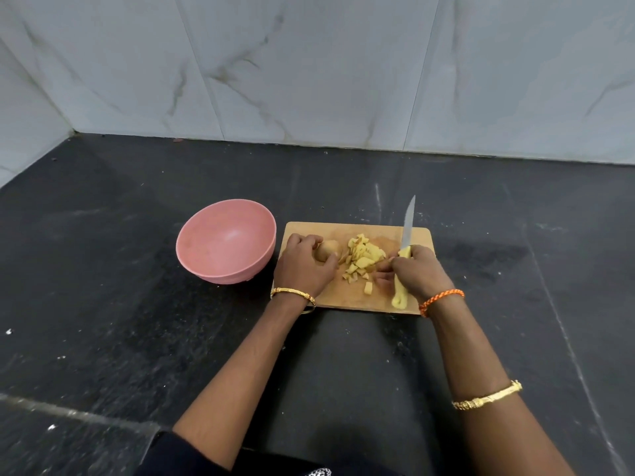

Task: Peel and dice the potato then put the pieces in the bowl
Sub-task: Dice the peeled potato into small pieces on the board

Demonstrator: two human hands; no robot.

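A single wide-angle view, worn on the person's head, looks forward and steeply down over both forearms onto the dark surface. It sits close above the work: the arms enter from the bottom edge and the cutting board lies just below the middle of the frame. Facing a marble-patterned wall, it takes in the corner at far left, where straight edges bow slightly from lens distortion.

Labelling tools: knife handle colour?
Pale yellow; the knife handle shows best in the head view, gripped by the right hand.
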